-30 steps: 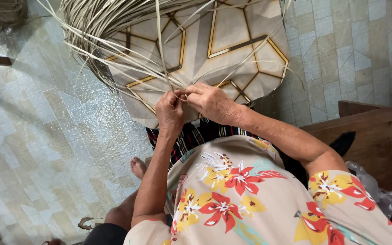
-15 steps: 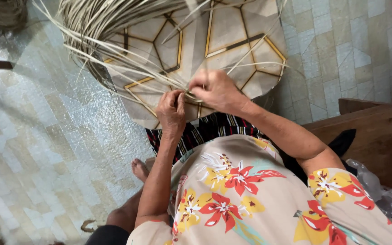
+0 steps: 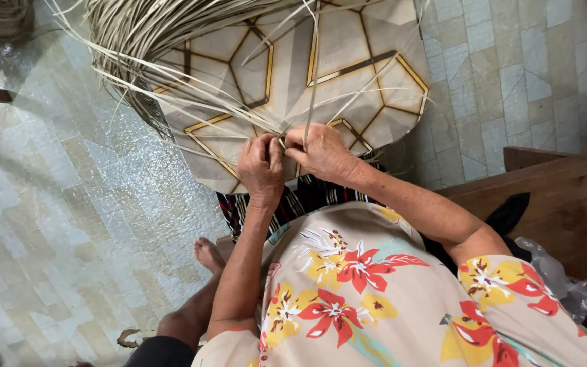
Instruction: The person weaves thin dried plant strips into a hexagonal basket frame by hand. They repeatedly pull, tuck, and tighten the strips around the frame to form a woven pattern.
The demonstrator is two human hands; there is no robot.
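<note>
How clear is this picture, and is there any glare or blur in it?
Head view: the left hand and right hand pinching pale straw strands look sharp; daylight gives a soft sheen on the tiled floor at left; the wooden bench at right lies in shadow.

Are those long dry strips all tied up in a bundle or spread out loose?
Spread out loose. The strips fan apart in many directions over the patterned board; both hands, left hand and right hand, pinch a few.

Tiled floor (image 3: 69,224): patterned board (image 3: 348,75), bare foot (image 3: 208,255) resting.
</note>
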